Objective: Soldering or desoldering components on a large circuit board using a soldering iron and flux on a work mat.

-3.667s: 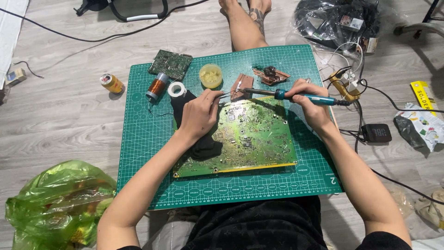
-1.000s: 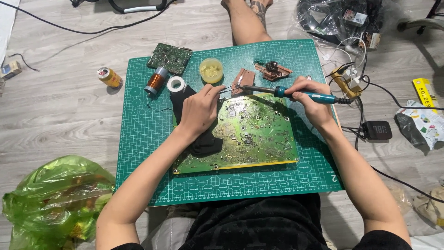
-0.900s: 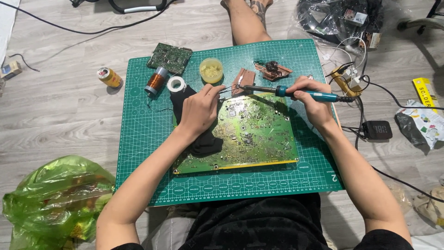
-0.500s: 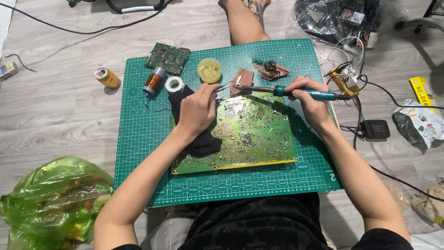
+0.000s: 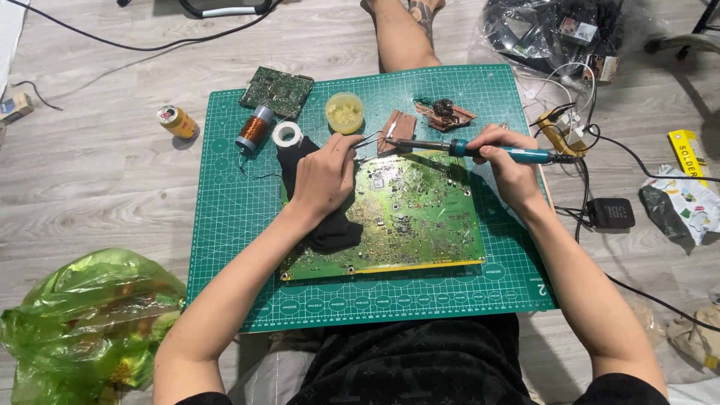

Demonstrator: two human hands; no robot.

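Right hand closed around blue-handled soldering iron, held level, metal tip pointing left to the far edge of the green circuit board. Left hand pinches metal tweezers, points meeting that tip. Board: flat, glossy, densely populated, lying on gridded green cutting mat, partly over a black cloth. Just beyond the tips: brown copper-clad piece, yellow round tub, white tape roll, copper wire spool. Farther left: yellow can. Far right: yellow box.
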